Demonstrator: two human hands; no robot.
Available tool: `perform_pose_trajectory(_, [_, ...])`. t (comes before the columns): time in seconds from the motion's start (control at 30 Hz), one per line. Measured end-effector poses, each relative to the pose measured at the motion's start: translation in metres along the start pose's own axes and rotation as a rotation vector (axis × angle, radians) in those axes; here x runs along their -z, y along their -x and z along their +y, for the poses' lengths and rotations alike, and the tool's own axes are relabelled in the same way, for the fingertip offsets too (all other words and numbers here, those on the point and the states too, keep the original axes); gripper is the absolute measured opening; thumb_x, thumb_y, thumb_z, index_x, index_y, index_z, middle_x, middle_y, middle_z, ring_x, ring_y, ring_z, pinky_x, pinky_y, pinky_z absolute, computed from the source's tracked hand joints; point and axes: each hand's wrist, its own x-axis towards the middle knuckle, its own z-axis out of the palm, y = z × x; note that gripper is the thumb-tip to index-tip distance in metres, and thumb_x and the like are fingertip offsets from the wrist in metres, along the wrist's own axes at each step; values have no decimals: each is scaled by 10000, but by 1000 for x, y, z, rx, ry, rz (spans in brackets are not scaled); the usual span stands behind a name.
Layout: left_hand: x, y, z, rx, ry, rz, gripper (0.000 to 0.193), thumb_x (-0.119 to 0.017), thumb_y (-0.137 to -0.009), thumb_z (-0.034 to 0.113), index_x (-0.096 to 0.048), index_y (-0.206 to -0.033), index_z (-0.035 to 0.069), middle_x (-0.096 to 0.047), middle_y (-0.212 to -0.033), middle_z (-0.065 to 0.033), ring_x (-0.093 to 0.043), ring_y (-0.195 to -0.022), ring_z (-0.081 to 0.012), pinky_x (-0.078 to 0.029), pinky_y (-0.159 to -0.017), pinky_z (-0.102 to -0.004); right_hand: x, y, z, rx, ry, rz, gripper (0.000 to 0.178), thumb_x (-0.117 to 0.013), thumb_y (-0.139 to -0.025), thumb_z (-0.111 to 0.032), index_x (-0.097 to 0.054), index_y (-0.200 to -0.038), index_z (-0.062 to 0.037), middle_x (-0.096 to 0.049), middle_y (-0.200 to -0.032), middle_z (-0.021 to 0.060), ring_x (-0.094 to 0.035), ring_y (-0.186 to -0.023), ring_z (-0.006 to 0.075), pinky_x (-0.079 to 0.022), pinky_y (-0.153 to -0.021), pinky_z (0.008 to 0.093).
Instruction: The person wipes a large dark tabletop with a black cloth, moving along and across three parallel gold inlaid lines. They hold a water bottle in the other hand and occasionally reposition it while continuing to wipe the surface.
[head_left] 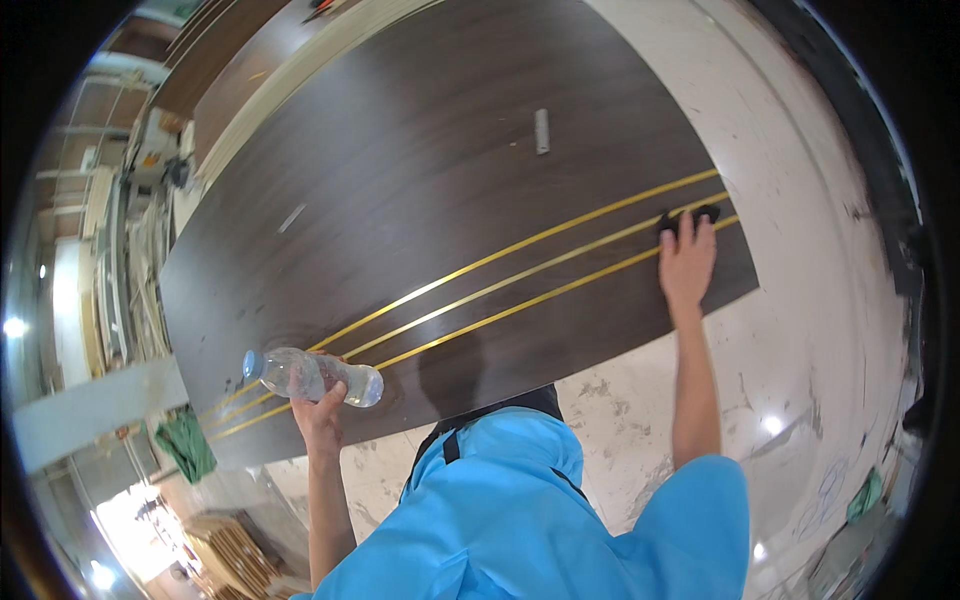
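Observation:
My left hand (322, 412) is wrapped round a clear plastic bottle (310, 375) with a blue cap, tilted on its side above the near left part of a dark brown panel (420, 190). Some clear liquid shows inside it. At the panel's right end, my right hand (688, 265) presses a black cloth (690, 218) onto the surface. Under the cloth run three gold strips (510, 288), which cross the panel lengthwise from lower left to upper right. The cloth hides a short stretch of them.
A small grey metal piece (542, 132) lies on the far part of the panel, and a thin pale strip (291, 218) to its left. Green cloth (185, 445) hangs by the left corner. Stacked boards (230, 555) stand at lower left. Pale, stained floor (620, 410) surrounds the near side.

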Motion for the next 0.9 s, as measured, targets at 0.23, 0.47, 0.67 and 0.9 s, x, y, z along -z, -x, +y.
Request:
perform_pose_trajectory(0.23, [20, 19, 3, 76, 2, 69, 686, -884, -767, 102, -573, -1376, 41, -706, -1215, -134, -670, -1167, -252, -503, -1067, -408, 47, 202, -339, 1075, -494, -602, 422, -603, -1004, -291, -646, -1371, -87, -603, -1431, 215, -508, -1429, 401, -388, -1234, 538])
perform_pose_trajectory(0.47, [102, 82, -6, 70, -27, 286, 732, -888, -757, 163, -555, -1398, 40, -692, -1206, -154, -656, -1195, -297, -484, -1088, -453, 38, 173, -164, 864, -232, -388, 456, -655, -945, -269, -678, -1389, -172, -610, -1498, 100, -462, -1497, 351, -396, -1205, 558])
perform_pose_trajectory(0.67, [184, 142, -20, 28, 63, 440, 694, -908, -755, 120, -578, -1361, 46, -712, -1194, -135, -667, -1162, -250, -500, -1038, -411, -8, 63, -214, 248, 0, -40, 521, -624, -1033, -312, -539, -1488, -73, -500, -1542, 292, -463, -1434, 485, -426, -1150, 576])
perform_pose_trajectory(0.9, [264, 185, -52, 18, 84, 378, 674, -864, -761, 81, -575, -1369, 38, -707, -1190, -135, -662, -1163, -244, -501, -1046, -411, 28, 307, -518, 1111, -371, -286, 494, -668, -976, -283, -610, -1427, -91, -590, -1475, 181, -504, -1425, 393, -403, -1193, 552])
